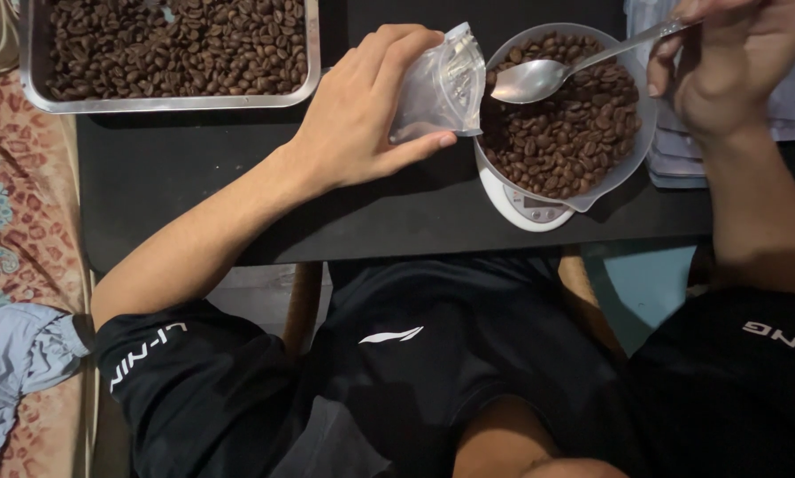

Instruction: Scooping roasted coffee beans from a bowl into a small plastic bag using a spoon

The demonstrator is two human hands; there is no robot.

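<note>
The left hand (362, 111) is pinching a clear plastic pouch (442, 84), mouth tilting toward the bowl of coffee beans (566, 133) just right of it; the right hand (725, 62) is gripping a metal spoon (548, 75), lying empty above the beans beside the pouch.

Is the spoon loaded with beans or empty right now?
Empty. The spoon, held by the right hand, shows a bare shiny bowl above the beans.

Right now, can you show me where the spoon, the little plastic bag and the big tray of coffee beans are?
spoon (532, 80): head view, on its shiny bowl.
plastic bag (440, 88): head view, on its clear front.
tray of coffee beans (172, 103): head view, on its near metal rim.
</note>
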